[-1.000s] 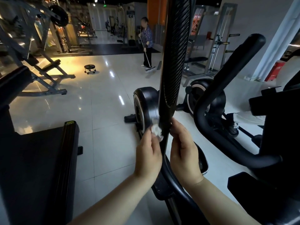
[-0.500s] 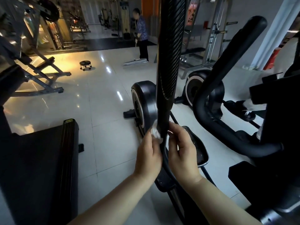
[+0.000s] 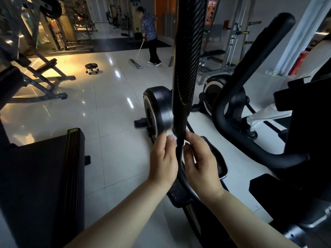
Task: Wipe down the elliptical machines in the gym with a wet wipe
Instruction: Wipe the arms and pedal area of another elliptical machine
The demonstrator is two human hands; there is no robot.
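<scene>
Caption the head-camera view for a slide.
Left hand presses a white wipe against the elliptical's black upright bar; right hand steadies it.

Most of the wipe [image 3: 171,136] is buried under the left hand [image 3: 163,161], only a white crumple peeking out against the handlebar [image 3: 188,56], whose top runs off the upper edge. The right hand's [image 3: 200,164] fingertips vanish behind that bar, so its grip can't be read. The pedal [image 3: 219,164] is half covered by the right hand. The far person [image 3: 150,35] is too small for detail, head clipped at the top edge.
</scene>
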